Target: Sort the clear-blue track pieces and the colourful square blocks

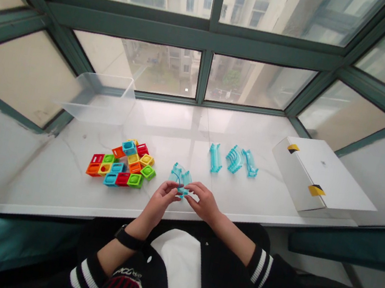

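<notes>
Near the front edge of the white sill, my left hand (160, 202) is closed, its thumb and fingers pinching a clear blue track piece (177, 169) from the left. Its curved grooved part stands up behind the fingertips. From the other side my right hand (205, 205) grips the same piece with thumb and fingertips. Fingers partly cover it, and I cannot tell whether it is one piece or two put together. To the right lie a straight blue track piece (215, 158), a curved one (235, 159) and another narrow one (250, 163).
Several coloured blocks (122, 179) in red, orange, yellow, green and blue sit in a cluster left of my hands. A clear plastic bin (106, 104) stands at the back left. A white box (329, 173) with yellow-black tabs is at the right. Green-framed windows (181, 37) border the sill.
</notes>
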A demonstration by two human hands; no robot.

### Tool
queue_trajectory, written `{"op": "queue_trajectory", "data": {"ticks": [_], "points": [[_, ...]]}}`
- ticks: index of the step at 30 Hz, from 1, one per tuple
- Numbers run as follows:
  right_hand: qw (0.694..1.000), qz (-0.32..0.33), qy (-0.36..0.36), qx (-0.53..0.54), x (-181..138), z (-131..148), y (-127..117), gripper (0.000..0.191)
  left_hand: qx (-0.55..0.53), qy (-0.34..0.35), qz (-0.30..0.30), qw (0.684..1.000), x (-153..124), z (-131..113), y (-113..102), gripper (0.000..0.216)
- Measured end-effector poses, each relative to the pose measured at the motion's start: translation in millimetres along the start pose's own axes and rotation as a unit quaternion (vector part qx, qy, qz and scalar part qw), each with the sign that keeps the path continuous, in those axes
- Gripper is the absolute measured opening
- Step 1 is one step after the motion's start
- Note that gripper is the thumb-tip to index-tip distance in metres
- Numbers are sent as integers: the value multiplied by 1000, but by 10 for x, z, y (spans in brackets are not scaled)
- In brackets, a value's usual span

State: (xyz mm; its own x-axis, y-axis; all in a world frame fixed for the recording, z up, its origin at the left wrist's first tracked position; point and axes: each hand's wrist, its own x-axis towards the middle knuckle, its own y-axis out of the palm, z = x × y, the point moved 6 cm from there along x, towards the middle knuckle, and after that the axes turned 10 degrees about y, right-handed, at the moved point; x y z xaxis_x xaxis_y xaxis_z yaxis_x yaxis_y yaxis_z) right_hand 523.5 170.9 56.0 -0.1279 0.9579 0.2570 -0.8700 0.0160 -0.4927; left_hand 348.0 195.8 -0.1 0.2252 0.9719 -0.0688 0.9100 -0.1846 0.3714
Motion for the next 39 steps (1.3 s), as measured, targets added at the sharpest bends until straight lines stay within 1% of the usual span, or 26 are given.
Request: {"op": "queue_trajectory", "data": {"ticks": [3,6,15,23,26,29,32,36,39], "points": [[1000,7,-4,-6,-10,-16,17,26,26,-9,-17,999,11,67,-59,42],[1000,9,-8,-12,-16,-28,33,27,29,-12,-26,999,15,106,-90,46],[999,-8,-23,-33,-29,-86,23,25,4,-27,-31,999,17,139,-36,52],[997,-24,-31,-66,-17,-141,-112,20,49,-45,26,997,-21,102,30,61],[996,-33,-36,-72,-25,-176,-190,20,66,-53,52,995,-17,74,86,60],[995,-53,-33,-82,-37,-220,-301,20,113,-37,94,988,49,22,196,58],[992,-79,-25,-90,-44,-259,-458,20,180,23,138,974,179,-73,370,55],[987,-130,-8,-98,-33,-300,-754,19,227,99,206,947,362,-175,727,53],[979,-170,7,-111,-15,-338,-1012,19,236,140,240,931,499,-203,1034,54]]}}
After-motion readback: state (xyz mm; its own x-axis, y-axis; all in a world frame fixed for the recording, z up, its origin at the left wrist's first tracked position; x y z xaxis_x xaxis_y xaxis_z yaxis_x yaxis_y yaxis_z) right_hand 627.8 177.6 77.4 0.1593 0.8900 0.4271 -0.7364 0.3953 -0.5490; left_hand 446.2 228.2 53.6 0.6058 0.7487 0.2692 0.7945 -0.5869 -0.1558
